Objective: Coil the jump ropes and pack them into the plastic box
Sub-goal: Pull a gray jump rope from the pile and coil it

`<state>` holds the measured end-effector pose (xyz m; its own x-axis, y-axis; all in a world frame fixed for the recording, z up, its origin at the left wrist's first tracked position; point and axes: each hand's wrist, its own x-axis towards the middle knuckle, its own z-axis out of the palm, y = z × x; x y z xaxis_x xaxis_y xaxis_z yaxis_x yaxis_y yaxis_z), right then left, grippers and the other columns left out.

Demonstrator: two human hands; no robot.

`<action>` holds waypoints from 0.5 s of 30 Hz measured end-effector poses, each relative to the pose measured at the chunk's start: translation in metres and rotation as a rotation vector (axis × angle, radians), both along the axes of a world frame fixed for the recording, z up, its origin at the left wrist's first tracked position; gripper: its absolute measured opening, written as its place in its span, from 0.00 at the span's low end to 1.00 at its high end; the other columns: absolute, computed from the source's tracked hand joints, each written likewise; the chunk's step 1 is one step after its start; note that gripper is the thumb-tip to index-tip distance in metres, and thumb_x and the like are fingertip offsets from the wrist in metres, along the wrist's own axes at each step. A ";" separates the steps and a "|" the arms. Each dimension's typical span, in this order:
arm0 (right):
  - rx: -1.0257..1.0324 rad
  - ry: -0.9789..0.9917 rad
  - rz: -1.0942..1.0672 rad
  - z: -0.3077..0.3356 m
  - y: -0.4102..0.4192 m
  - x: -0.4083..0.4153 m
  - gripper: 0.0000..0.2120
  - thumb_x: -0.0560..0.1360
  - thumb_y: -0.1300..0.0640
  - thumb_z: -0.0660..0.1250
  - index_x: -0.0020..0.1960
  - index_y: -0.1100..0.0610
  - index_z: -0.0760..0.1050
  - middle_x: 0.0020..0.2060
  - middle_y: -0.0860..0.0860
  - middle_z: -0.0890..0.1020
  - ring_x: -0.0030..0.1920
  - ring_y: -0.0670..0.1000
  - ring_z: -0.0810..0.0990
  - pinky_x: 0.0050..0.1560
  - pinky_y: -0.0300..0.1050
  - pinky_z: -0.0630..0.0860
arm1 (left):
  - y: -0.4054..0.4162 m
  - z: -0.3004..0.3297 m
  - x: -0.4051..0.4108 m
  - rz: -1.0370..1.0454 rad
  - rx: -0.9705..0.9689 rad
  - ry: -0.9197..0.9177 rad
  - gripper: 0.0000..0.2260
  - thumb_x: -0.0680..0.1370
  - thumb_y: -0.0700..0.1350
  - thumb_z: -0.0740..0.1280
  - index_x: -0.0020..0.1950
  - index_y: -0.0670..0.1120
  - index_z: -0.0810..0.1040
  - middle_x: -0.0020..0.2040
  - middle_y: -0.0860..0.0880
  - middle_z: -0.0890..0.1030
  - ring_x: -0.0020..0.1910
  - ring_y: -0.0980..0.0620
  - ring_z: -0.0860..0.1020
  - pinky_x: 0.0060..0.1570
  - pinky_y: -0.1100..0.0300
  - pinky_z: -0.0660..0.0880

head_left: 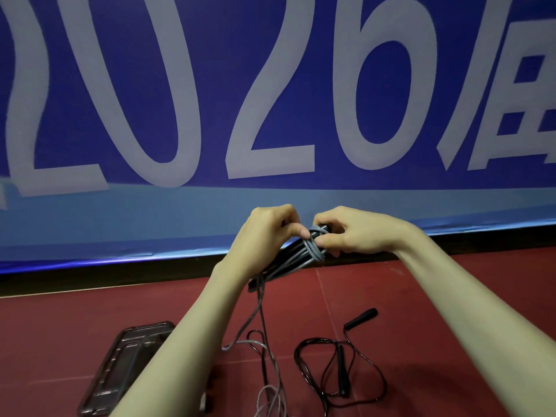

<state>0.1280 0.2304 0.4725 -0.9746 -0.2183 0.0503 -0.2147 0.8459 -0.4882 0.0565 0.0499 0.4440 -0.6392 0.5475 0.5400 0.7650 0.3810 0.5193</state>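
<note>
I hold a grey jump rope (313,251) up in front of me, its cord wound around its black handles. My left hand (264,236) grips the bundle from the left, fingers curled round it. My right hand (352,233) pinches the wound cord at the bundle's top end. Loose grey cord (258,317) hangs from the bundle down to the red floor. A black jump rope (340,356) lies uncoiled on the floor at lower right, one handle (361,317) pointing up right. The clear plastic box (120,365) lies on the floor at lower left, partly behind my left forearm.
A blue banner (210,100) with large pale digits fills the wall ahead, with a black strip (90,278) at its foot. The red floor (451,296) stretches to the right of the ropes.
</note>
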 end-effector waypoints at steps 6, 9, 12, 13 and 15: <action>0.133 -0.099 -0.007 0.009 -0.004 0.004 0.06 0.78 0.55 0.65 0.47 0.58 0.74 0.34 0.50 0.79 0.32 0.48 0.74 0.38 0.47 0.70 | 0.001 0.006 0.000 -0.104 -0.109 -0.168 0.12 0.72 0.49 0.74 0.36 0.43 0.78 0.30 0.48 0.71 0.30 0.56 0.64 0.30 0.64 0.61; 0.379 -0.018 -0.070 0.014 -0.014 0.005 0.06 0.76 0.53 0.64 0.46 0.56 0.73 0.40 0.52 0.78 0.42 0.53 0.76 0.43 0.52 0.72 | -0.002 0.010 -0.003 -0.162 -0.119 -0.249 0.11 0.74 0.49 0.73 0.37 0.43 0.78 0.30 0.53 0.71 0.29 0.59 0.66 0.30 0.68 0.62; 0.405 -0.023 -0.084 0.016 -0.018 0.007 0.06 0.76 0.53 0.64 0.46 0.56 0.73 0.42 0.52 0.79 0.45 0.55 0.77 0.44 0.53 0.73 | -0.009 0.015 -0.004 -0.260 -0.134 -0.342 0.06 0.78 0.43 0.68 0.42 0.43 0.79 0.31 0.58 0.76 0.29 0.63 0.70 0.32 0.72 0.65; 0.386 -0.034 -0.079 0.016 -0.018 0.006 0.06 0.76 0.53 0.64 0.46 0.56 0.74 0.41 0.52 0.79 0.43 0.54 0.77 0.44 0.52 0.73 | -0.010 0.015 -0.004 -0.274 -0.134 -0.348 0.06 0.79 0.41 0.66 0.43 0.43 0.79 0.30 0.59 0.76 0.29 0.64 0.71 0.33 0.73 0.65; 0.301 -0.072 -0.052 0.015 -0.015 0.006 0.05 0.76 0.54 0.66 0.45 0.55 0.74 0.37 0.51 0.81 0.37 0.50 0.77 0.40 0.48 0.71 | -0.010 0.011 -0.004 -0.275 -0.098 -0.336 0.06 0.79 0.39 0.66 0.43 0.43 0.80 0.31 0.59 0.78 0.32 0.64 0.73 0.38 0.73 0.68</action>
<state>0.1339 0.2155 0.4878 -0.9835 -0.1631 -0.0785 -0.1417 0.9636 -0.2265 0.0525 0.0399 0.4552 -0.5939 0.7598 0.2646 0.6398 0.2466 0.7279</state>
